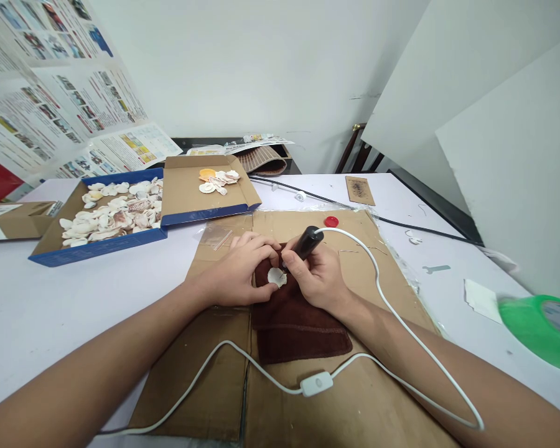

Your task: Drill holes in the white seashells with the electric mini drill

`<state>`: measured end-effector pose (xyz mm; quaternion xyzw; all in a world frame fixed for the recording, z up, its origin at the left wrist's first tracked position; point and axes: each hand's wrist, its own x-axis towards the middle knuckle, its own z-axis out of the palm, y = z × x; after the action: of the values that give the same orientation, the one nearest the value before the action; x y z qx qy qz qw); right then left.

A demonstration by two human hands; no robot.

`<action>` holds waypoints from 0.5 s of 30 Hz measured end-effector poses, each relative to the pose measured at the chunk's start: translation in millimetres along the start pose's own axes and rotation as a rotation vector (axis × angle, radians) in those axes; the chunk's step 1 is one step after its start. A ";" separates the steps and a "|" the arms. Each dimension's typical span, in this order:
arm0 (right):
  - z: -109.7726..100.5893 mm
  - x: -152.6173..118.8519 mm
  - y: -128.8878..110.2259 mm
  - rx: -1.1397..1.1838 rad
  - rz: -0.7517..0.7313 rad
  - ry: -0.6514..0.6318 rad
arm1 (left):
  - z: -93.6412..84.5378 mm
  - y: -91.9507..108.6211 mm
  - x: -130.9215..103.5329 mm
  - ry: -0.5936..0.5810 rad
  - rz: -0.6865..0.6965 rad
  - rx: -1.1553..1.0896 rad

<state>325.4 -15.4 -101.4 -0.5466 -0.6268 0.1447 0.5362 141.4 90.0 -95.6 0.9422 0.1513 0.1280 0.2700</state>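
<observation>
A small white shell [275, 277] lies on a dark brown cloth [303, 336] at the middle. My left hand [245, 270] holds it at the edges, thumb at its lower side and fingers above. In my right hand [317, 274] is a black corded tool [307, 242], gripped like a pen and tilted, its thin tip at the shell's right part. A white cord [378, 280] runs from the tool's top, over my right forearm, to an inline switch [316, 384] below the cloth.
Flattened cardboard [345, 410] lies under the cloth. Shells fill a blue-edged box [98, 250] at the left, with more on its lid [182, 193]. A red cap [331, 221], small wrench [436, 269], green tape roll [532, 326] and black cable [401, 224] lie farther right.
</observation>
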 end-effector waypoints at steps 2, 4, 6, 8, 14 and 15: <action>0.2 -0.1 0.3 0.000 -0.011 0.005 | 0.1 0.1 0.0 0.002 0.000 0.006; 0.3 -0.1 0.2 0.002 -0.013 0.002 | 0.1 0.2 0.0 0.004 0.002 0.009; 0.2 -0.1 -0.3 0.001 -0.001 -0.003 | 0.0 0.2 0.1 0.005 0.005 0.008; -0.1 0.2 -1.2 -0.001 0.008 -0.007 | 0.0 0.1 0.1 0.003 0.007 0.003; -1.4 1.2 -3.1 -0.001 -0.004 -0.029 | 0.1 -0.3 0.2 -0.002 -0.002 0.003; -1.5 1.2 -2.9 -0.004 -0.003 -0.030 | 0.1 -0.3 0.2 -0.003 -0.004 0.001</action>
<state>325.3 -16.0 -98.0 -0.5447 -0.6358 0.1509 0.5257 141.5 90.3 -95.9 0.9423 0.1528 0.1258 0.2699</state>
